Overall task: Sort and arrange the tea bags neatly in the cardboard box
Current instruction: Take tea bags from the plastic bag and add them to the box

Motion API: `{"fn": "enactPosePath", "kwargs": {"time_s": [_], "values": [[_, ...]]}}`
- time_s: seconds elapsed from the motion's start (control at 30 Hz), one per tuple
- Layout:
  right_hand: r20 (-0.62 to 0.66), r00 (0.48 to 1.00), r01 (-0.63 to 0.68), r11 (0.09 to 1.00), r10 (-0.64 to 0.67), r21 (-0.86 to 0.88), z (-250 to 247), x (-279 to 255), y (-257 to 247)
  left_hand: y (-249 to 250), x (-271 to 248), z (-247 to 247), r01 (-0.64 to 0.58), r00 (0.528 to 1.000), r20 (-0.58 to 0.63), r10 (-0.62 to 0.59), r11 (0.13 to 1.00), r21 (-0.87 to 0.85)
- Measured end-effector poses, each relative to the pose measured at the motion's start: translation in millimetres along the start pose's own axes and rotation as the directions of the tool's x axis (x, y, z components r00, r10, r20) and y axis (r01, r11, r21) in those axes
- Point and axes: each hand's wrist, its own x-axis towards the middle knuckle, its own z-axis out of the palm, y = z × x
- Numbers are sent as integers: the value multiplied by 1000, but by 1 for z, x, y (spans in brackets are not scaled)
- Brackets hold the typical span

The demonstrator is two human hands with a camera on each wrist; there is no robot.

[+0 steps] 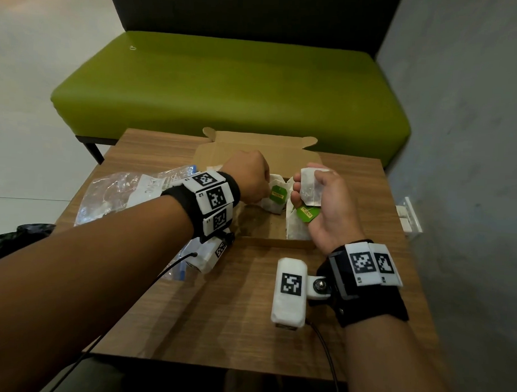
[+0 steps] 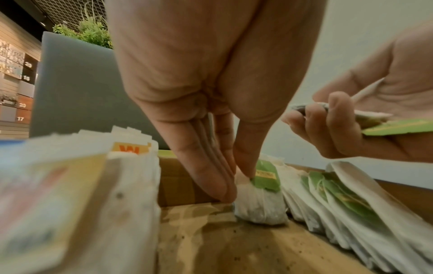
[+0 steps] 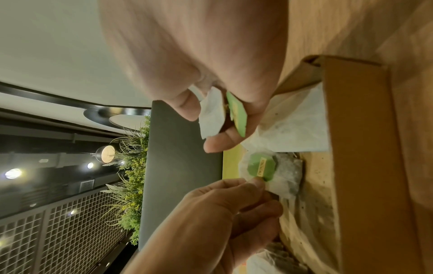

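Note:
The open cardboard box (image 1: 279,242) lies on the wooden table (image 1: 233,306). My left hand (image 1: 260,193) reaches into it, thumb and fingers pinching a white tea bag (image 2: 260,202) with a green tag (image 2: 267,176) that stands on the box floor. To its right a row of green-tagged tea bags (image 2: 339,200) leans against the box's right wall. Yellow-tagged tea bags (image 2: 131,166) stand at the box's left. Above the right side my right hand (image 1: 306,183) grips another tea bag (image 3: 212,115) with its green tag (image 3: 237,115).
A clear plastic zip bag (image 1: 119,191) lies on the table left of the box. A green bench (image 1: 226,86) stands behind the table. A black bag (image 1: 18,237) sits on the floor at left, and a white fitting (image 1: 409,215) is on the wall at right.

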Motion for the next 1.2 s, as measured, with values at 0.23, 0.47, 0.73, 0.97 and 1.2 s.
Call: {"fn": "enactPosePath", "kwargs": {"time_s": [0.23, 0.47, 0.73, 0.97, 1.2], "values": [[7, 1000, -12, 1000, 12, 8, 2, -1, 0, -4, 7, 3, 90, 990, 112, -84, 995, -48], [11, 999, -32, 999, 31, 42, 1, -1, 0, -6, 10, 3, 229, 964, 187, -190, 950, -214], [38, 999, -26, 997, 23, 75, 4, -3, -2, -7, 1, -5, 69, 997, -19, -69, 997, 34], [77, 996, 41, 994, -49, 99, 6, -4, 0, 9, -26, -16, -59, 993, 61, 103, 866, -497], [163, 986, -5, 993, -14, 117, 8, -7, 0, 14, -26, -15, -39, 995, 43, 92, 736, -675]]}}
